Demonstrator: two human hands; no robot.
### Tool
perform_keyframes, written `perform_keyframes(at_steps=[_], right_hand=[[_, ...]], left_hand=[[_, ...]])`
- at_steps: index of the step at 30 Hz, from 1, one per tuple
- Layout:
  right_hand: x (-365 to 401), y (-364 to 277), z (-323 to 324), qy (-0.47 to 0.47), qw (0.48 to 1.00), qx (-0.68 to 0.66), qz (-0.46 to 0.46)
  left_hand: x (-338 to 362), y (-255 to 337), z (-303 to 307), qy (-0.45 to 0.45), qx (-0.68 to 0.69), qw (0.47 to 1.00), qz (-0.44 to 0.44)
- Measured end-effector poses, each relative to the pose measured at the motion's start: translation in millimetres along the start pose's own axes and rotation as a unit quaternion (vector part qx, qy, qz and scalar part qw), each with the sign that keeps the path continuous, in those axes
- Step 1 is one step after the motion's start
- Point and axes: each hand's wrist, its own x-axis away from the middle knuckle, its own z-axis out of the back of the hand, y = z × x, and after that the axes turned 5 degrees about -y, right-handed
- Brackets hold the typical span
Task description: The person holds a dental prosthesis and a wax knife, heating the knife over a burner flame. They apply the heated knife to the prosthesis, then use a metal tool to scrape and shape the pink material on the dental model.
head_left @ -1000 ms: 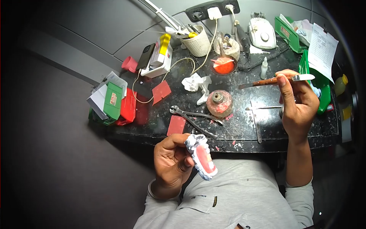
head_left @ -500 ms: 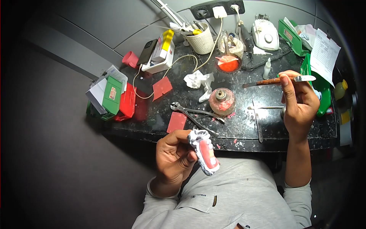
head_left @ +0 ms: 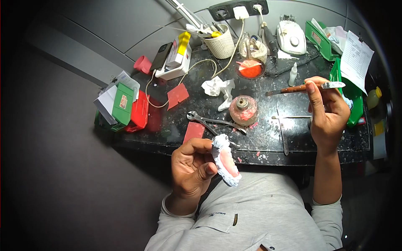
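My L hand point(head_left: 190, 171) is closed on the cast point(head_left: 226, 161), thumb one side, index finger the other, pinching its L edge. Prob. held that way b/c it leaves the pink face & most of the white rim uncovered, turned to where I can see them. The cast is in the air, over my lap by the front edge of the bench point(head_left: 266, 146), not resting on anything.

My R hand point(head_left: 328, 108) is clamped on the knife point(head_left: 298, 88), thumb & fingers round the handle near its R end. Broad blade pokes out past my fingers on the R; thin dark tip points L, over the bench & well apart from the cast. Looks like a light pinch, approx. level, prob. so either end can be tilted w/o regripping.

Burner point(head_left: 244, 111) stands btwn my hands, farther back, prob. placed for reach from either side; can't tell if it's lit. Pliers point(head_left: 209, 121) lie just L of it, wax sheet point(head_left: 194, 131) beside them near the bench edge. Bowl point(head_left: 251, 72) w/ red stuff sits behind the burner, tissue point(head_left: 217, 87) to the L. Thin tools point(head_left: 283, 136) lie crossed below the knife, prob. there for a quick R-hand pickup.
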Motion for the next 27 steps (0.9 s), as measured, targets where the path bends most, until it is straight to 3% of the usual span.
perform_keyframes(at_steps=[16,25,27], right_hand=[[-1.5,-9.8,-1.2,0.000,1.000,0.003,-0.012],[-2.2,-10.0,-1.1,-0.001,1.000,0.004,-0.005],[-2.6,-9.4,0.5,-0.001,1.000,0.002,-0.005]], left_hand=[[1.1,-3.6,7.3,-0.019,-0.011,0.999,-0.026],[-3.9,-0.1,-1.5,-0.023,0.005,1.000,-0.009],[-10.1,1.9,-1.0,-0.002,0.012,1.000,0.028]])
